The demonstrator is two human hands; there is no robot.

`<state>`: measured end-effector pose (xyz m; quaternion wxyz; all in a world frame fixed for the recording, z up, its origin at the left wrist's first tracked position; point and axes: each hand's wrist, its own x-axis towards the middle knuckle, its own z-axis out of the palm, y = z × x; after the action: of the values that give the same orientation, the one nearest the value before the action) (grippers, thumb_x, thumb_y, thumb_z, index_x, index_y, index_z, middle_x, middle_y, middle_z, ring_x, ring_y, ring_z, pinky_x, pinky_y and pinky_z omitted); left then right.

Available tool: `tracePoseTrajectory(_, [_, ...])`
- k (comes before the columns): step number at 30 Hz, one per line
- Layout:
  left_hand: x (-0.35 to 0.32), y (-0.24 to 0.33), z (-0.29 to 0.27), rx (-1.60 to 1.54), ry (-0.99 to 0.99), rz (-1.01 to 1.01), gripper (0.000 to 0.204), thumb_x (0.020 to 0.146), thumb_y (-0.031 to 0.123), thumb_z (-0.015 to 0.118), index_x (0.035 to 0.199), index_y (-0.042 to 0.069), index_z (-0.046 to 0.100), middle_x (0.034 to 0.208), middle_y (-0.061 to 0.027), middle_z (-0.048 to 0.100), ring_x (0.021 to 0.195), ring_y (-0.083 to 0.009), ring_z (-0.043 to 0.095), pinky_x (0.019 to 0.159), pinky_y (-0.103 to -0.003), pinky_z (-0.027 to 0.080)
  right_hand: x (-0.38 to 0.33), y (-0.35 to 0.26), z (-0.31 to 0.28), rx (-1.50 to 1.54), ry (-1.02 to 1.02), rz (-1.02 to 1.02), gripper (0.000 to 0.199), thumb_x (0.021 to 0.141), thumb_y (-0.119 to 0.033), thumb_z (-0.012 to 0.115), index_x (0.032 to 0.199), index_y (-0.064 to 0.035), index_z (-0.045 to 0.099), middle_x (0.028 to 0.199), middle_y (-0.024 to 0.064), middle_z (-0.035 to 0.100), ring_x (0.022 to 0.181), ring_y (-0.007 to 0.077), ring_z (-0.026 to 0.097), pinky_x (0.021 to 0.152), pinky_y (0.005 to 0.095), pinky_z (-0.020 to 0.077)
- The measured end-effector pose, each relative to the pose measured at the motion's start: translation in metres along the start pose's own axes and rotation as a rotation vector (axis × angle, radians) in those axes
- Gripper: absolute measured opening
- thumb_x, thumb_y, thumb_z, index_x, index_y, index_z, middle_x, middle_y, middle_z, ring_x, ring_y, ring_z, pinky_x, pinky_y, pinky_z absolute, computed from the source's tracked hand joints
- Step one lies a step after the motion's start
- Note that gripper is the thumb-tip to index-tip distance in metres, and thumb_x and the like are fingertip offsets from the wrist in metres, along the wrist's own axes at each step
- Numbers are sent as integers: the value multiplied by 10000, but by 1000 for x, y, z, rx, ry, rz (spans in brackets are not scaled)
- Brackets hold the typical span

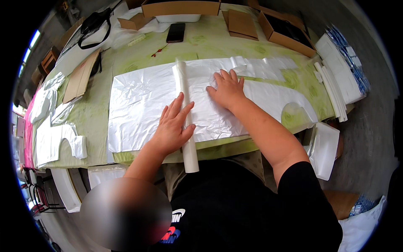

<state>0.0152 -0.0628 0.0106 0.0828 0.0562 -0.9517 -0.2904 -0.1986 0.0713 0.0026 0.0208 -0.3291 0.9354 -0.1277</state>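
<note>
- Seen from above, a long work table (96,122) fills the middle of the view, covered with a pale green patterned cloth; grey floor shows at the right and bottom edges.
- Spread flat on the table is a large white plastic sheet (138,105), wrinkled and slightly shiny, reaching almost from the left of centre to the right end.
- Across the sheet, running from the far side toward the person, lies a white rolled tube (183,80); its near end sticks out past the table edge.
- The left hand (172,126) lies flat, fingers spread, palm down on the sheet, with its fingers touching the tube; it grasps nothing.
- The right hand (226,89) also lies flat and open, pressed on the sheet just to the right of the tube, holding nothing.
- At the far edge of the table stand open brown cardboard boxes (285,33), and a dark phone (176,32) lies flat near them.
- A black strap (94,27) rests at the far left corner, beside a flat piece of cardboard (79,77).
- Cut white plastic pieces (54,138) lie at the left end of the table, next to a strip of pink material.
- White stacked sheets (340,75) sit at the right end, and a white tray (325,149) hangs off the near right corner.
</note>
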Motion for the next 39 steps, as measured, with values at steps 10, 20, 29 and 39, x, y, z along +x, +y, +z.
tracePoseTrajectory(10, [-30, -10, 2, -114, 241, -42, 324, 865, 118, 653, 1178, 35, 670, 1266, -171, 620, 1176, -350, 583, 1026, -455, 471, -59, -85, 6, 567, -131, -726, 507, 905, -327, 713, 1352, -107, 620, 1321, 119, 631, 1335, 339, 513, 1207, 580, 258])
tracePoseTrajectory(20, [26, -30, -65, -303, 78, 425, 344, 995, 216, 515, 1248, 48, 677, 1366, -140, 644, 1408, -401, 452, 1178, -480, 341, -64, -123, 13, 463, -96, -820, 173, 853, -129, 727, 1014, -72, 696, 1032, 120, 694, 1162, 313, 581, 1059, 557, 425])
tracePoseTrajectory(29, [2, -81, -50, -296, 53, 199, 352, 1032, 265, 498, 1264, 82, 688, 1305, -123, 651, 1383, -360, 478, 1183, -468, 342, -105, -93, 4, 598, 268, -855, 225, 785, -113, 765, 1004, -87, 722, 1143, 121, 643, 1241, 380, 541, 1101, 602, 401])
tracePoseTrajectory(39, [-9, -91, -67, -229, -22, 274, 394, 1038, 341, 495, 1255, 106, 725, 1496, -126, 552, 1536, -410, 242, 1240, -526, 221, -94, -163, 38, 772, 52, -1113, 129, 834, -148, 752, 934, -79, 709, 964, 74, 664, 1076, 302, 594, 1079, 489, 417])
